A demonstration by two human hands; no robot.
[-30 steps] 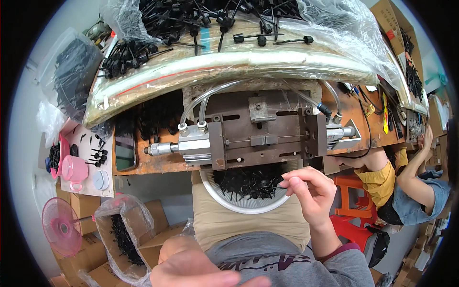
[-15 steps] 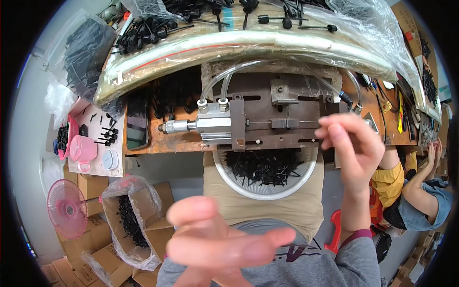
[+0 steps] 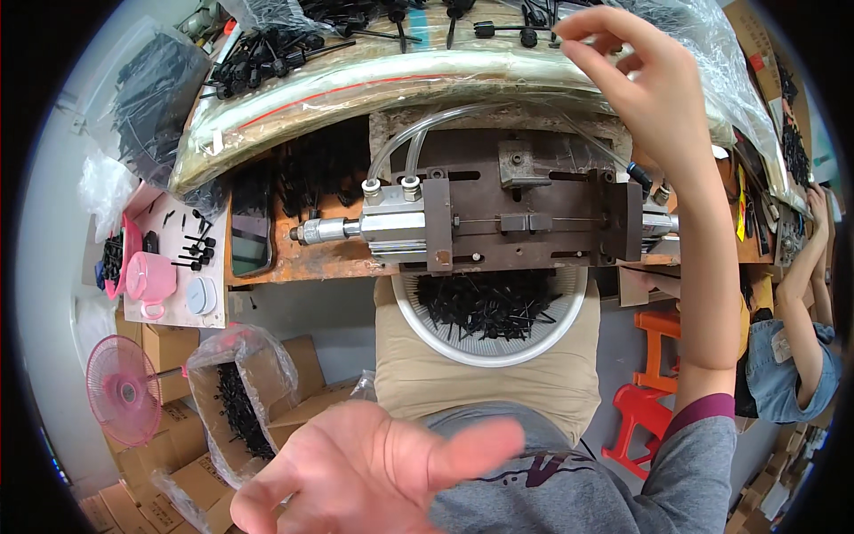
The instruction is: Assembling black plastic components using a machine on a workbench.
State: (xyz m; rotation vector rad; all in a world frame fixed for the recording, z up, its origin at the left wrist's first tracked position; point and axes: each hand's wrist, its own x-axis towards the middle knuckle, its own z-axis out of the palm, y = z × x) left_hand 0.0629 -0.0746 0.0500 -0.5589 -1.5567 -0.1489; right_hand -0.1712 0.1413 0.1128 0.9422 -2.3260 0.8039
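My right hand (image 3: pixel 645 76) is raised over the far plastic-covered ledge (image 3: pixel 498 76), its thumb and index finger curved but apart. Its fingertips are beside a black stemmed part (image 3: pixel 528 37) lying there, and no held thing shows in them. Low in the foreground, palm up, my left hand (image 3: pixel 365 472) has its thumb and fingers spread and holds nothing. Between the hands sits a metal fixture (image 3: pixel 480 200) with a silver cylinder (image 3: pixel 396 227) at its left and clear hoses. At its centre is a small dark block (image 3: pixel 525 223) with a thin rod running through.
A white basket (image 3: pixel 405 325) of black parts rests on my lap below the table's edge. More parts heap on the ledge's left (image 3: pixel 267 67). A lined carton (image 3: pixel 222 400), pink fan (image 3: pixel 124 392) and pink cup (image 3: pixel 151 276) stand left. Red stools (image 3: pixel 636 427) and another person (image 3: pixel 792 356) are right.
My right hand has risen from the fixture's right end to the far ledge. The left hand has shifted left and lower, opening out with its palm up.
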